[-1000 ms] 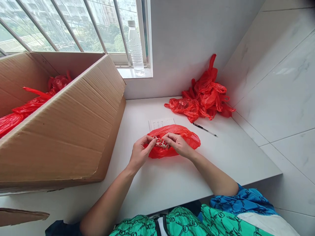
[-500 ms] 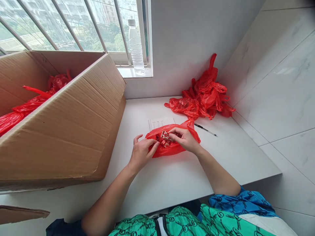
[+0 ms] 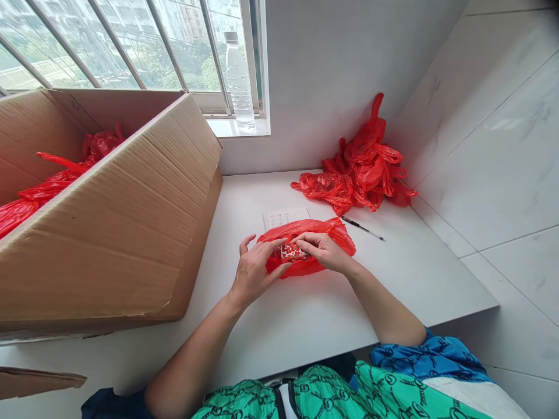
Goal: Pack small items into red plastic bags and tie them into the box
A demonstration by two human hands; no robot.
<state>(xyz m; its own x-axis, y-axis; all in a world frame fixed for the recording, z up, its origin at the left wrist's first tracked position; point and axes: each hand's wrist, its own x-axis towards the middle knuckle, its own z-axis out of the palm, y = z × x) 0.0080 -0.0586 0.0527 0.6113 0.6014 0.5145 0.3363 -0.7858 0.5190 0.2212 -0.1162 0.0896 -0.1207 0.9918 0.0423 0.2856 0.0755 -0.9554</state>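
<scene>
A red plastic bag (image 3: 343,235) lies open on the table. In its mouth sits a small red-and-white patterned packet (image 3: 292,252), lying flatter, its printed face upward. My right hand (image 3: 321,250) reaches in from the right, thumb and fingertips pinched at the packet's right end. My left hand (image 3: 255,270) rests at the bag's left side; thumb and fingers are spread apart around the packet's left end, and I cannot tell whether they touch it. Other contents of the bag are mostly hidden beneath the packet and my fingers.
Behind the bag lies a sheet of paper with writing (image 3: 286,216), and a pen (image 3: 362,228) to its right. Several red bags (image 3: 362,169) are heaped by the wall. A large cardboard box (image 3: 131,233) holding red bags stands left. A water bottle (image 3: 239,81) is on the windowsill.
The packet has moved slightly down and left, from tilted in my right hand to flatter in the bag. My left fingers have spread wider and moved right, toward it.
</scene>
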